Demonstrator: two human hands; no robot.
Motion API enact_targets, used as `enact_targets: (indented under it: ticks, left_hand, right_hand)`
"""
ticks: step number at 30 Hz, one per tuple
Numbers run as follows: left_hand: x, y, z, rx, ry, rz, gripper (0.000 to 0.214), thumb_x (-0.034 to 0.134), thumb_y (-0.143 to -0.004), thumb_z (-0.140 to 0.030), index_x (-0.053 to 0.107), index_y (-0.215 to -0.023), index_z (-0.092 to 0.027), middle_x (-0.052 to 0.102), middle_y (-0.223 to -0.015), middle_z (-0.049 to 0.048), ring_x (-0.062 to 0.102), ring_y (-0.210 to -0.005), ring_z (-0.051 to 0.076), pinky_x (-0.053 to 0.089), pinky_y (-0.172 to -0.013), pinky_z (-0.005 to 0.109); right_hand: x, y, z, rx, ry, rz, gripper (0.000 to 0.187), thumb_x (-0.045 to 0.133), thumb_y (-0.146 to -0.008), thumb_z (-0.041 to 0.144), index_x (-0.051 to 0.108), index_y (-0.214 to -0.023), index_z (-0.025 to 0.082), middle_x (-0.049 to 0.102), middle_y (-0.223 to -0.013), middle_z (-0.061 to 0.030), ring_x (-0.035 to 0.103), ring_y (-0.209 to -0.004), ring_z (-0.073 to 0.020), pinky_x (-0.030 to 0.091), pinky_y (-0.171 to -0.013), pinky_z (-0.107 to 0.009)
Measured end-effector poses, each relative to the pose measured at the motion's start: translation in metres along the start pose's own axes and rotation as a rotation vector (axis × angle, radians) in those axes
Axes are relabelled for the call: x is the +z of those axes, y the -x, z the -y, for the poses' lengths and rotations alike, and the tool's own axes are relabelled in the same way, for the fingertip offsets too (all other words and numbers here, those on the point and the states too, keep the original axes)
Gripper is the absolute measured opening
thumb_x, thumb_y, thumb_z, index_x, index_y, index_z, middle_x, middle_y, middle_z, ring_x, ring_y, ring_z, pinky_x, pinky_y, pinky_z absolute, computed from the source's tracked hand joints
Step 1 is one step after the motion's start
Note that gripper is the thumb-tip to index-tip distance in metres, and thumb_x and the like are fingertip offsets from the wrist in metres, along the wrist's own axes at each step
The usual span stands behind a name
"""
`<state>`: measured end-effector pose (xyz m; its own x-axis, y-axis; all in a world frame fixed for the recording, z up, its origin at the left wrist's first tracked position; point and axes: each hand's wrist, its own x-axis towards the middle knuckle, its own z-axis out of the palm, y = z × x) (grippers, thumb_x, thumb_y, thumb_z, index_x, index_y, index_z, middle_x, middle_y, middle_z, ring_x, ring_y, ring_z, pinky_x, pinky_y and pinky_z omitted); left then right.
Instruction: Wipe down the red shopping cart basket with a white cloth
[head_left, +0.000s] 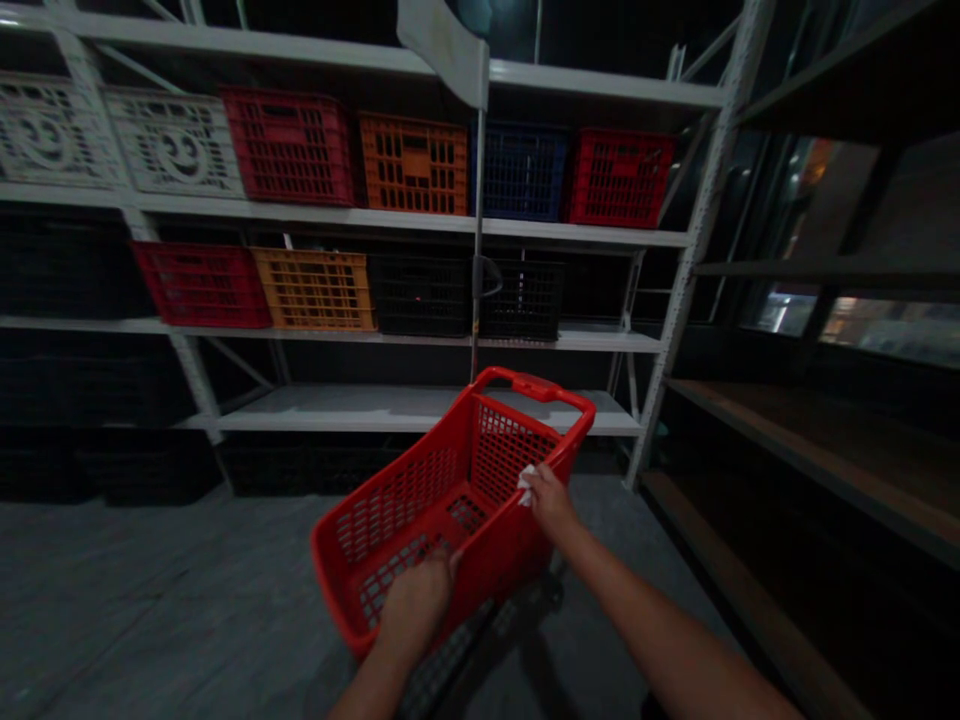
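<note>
A red plastic shopping cart (499, 535) with meshed walls stands tilted across the middle of the head view, its handle at the far right end. My left hand (420, 600) is closed over the near side rim, with the fingers partly hidden inside the basket. Farther along the same rim, my right hand (550, 500) is closed on a small crumpled white cloth (527, 484), pressed against the rim near the handle. No goods show inside the basket. Behind the handle rises a thin pole (478, 200) with a pale flag (444, 50) on top.
A white metal rack (360, 408) spans the back, holding several plastic crates, among them an orange crate (415, 165) and a yellow crate (315, 290). Along the right side run dark brown shelves (817, 450). Grey concrete floor (150, 600) surrounds the cart.
</note>
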<state>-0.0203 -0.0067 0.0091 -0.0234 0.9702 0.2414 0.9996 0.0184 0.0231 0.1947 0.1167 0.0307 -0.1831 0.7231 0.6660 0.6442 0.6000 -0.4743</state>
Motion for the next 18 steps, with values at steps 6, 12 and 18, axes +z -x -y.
enact_targets:
  ticks: [6,12,18]
  left_hand:
    - [-0.004,0.001,0.001,0.035,-0.02,0.003,0.047,0.02,-0.089,-0.035,0.059,-0.09,-0.009,0.065,-0.062,0.0133,0.065,-0.063,0.024,0.049,-0.054,0.033]
    - [-0.001,0.0,0.001,0.006,0.02,-0.005,0.049,0.017,-0.089,-0.037,0.058,-0.088,-0.01,0.065,-0.063,0.0137,0.065,-0.063,0.024,0.048,-0.053,0.032]
    - [0.0,0.001,0.008,0.027,0.015,0.005,0.045,0.02,-0.088,-0.037,0.057,-0.092,-0.011,0.066,-0.066,0.0132,0.065,-0.065,0.025,0.049,-0.056,0.034]
  right_hand:
    - [-0.037,-0.033,-0.022,0.083,0.055,0.011,0.019,0.043,-0.078,0.019,0.062,-0.08,0.02,0.059,-0.078,-0.0022,0.053,-0.068,-0.0145,0.039,-0.064,-0.022]
    - [-0.077,-0.065,-0.05,0.176,0.141,-0.125,0.022,0.043,-0.074,0.015,0.064,-0.082,0.014,0.06,-0.088,-0.0092,0.053,-0.076,-0.0174,0.038,-0.068,-0.024]
    - [-0.061,-0.044,-0.046,-0.046,0.15,0.09,0.018,0.048,-0.075,0.021,0.064,-0.085,0.021,0.06,-0.083,-0.0028,0.054,-0.075,-0.0159,0.038,-0.066,-0.022]
